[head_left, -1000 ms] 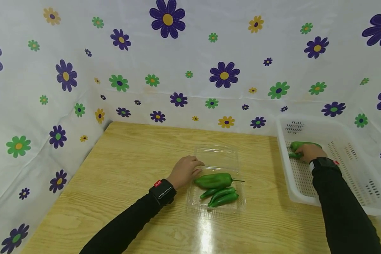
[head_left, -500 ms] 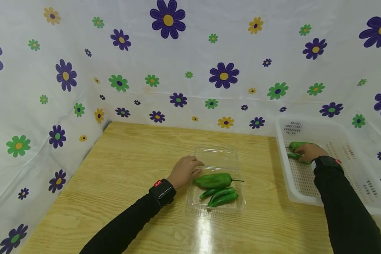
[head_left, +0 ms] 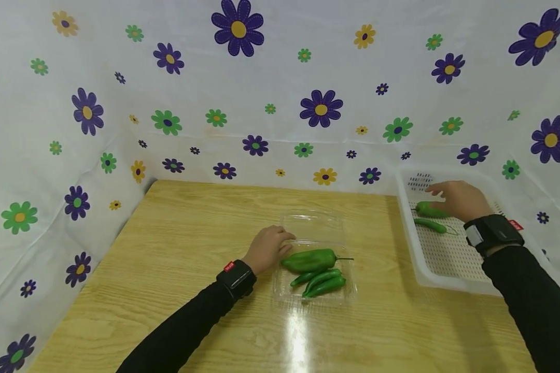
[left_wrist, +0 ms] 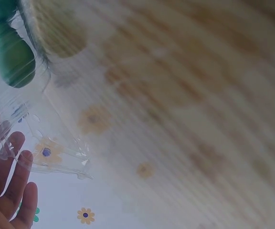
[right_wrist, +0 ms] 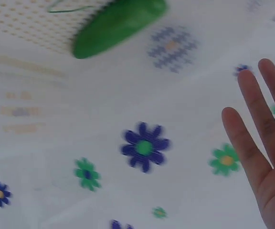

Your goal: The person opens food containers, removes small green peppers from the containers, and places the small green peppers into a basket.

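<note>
In the head view my left hand [head_left: 267,249] touches the left side of a clear hinged plastic box [head_left: 350,295], near its hinge. In the left wrist view its fingers [left_wrist: 19,183] look fairly straight against the plastic. The box lies unfolded, holding a large green pepper [head_left: 310,261] and three small green peppers [head_left: 324,286]. My right hand [head_left: 464,201] is raised over a white plastic basket [head_left: 420,264], fingers spread, holding nothing. Beneath it lie a larger green pepper [head_left: 428,209], partly hidden by the hand, and a slim green pepper [head_left: 430,225].
The box and basket stand on a wood-grain table [head_left: 205,212], with bare table between them. A white flowered cloth [head_left: 261,93] rises behind the table and along its sides. The basket has raised, perforated walls at the table's right.
My right hand has come away from the slim pepper, rising and spreading its fingers, and the pepper lies in the basket. My left hand stays at the box. The head view has shifted slightly.
</note>
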`<state>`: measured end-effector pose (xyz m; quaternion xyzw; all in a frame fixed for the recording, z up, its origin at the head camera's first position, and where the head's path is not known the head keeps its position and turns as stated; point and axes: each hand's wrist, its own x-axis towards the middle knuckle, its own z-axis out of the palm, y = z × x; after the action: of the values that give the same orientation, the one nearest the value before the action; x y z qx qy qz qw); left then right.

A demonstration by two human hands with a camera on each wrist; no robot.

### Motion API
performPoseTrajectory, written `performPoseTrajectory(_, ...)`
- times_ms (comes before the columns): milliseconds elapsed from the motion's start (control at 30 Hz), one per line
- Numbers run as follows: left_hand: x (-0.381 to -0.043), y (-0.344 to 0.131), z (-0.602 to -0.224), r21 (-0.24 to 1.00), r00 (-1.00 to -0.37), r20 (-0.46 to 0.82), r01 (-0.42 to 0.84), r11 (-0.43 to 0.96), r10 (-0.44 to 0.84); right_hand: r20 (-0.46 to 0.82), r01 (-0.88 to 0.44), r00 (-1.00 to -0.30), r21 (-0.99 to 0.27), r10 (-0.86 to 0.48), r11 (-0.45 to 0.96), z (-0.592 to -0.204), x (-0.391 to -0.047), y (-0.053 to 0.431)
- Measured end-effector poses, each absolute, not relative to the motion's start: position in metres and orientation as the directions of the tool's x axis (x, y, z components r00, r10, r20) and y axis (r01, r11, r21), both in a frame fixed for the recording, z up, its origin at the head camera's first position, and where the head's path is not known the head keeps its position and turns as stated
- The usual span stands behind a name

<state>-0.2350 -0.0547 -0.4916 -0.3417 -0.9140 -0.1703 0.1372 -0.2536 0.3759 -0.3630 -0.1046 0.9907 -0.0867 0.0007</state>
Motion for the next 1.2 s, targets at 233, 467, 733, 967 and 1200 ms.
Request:
performPoseTrajectory(233,-0.234,-0.056,-0.488,0.222,-0.739,0.358,0.661,0.716,0.571,0.252,-0.352,-0.92,-0.198,-0.3,0.915,-0.341,-0.221,0.315)
performPoseTrajectory(467,-0.233,-0.056,-0.487,0.216,-0.74,0.358,0.659,0.72,0.57,0.377,-0.629,-0.746,-0.13,-0.549,0.767,-0.358,-0.193,0.242)
performPoseTrajectory(733,-0.233,-0.055,-0.489,0.208,-0.738,0.359,0.66,0.722,0.571,0.262,-0.753,-0.649,-0.085,-0.714,0.652,-0.404,-0.164,0.187)
performPoseTrajectory(967,-0.236,-0.056,-0.493,0.185,-0.735,0.361,0.659,0.729,0.574,0.141,-0.794,-0.607,-0.084,-0.782,0.602,-0.444,-0.159,0.176)
performPoseTrajectory(1200,-0.236,-0.056,-0.493,0.176,-0.728,0.368,0.665,0.726,0.578,0.074,-0.806,-0.592,-0.068,-0.803,0.588,-0.454,-0.16,0.174)
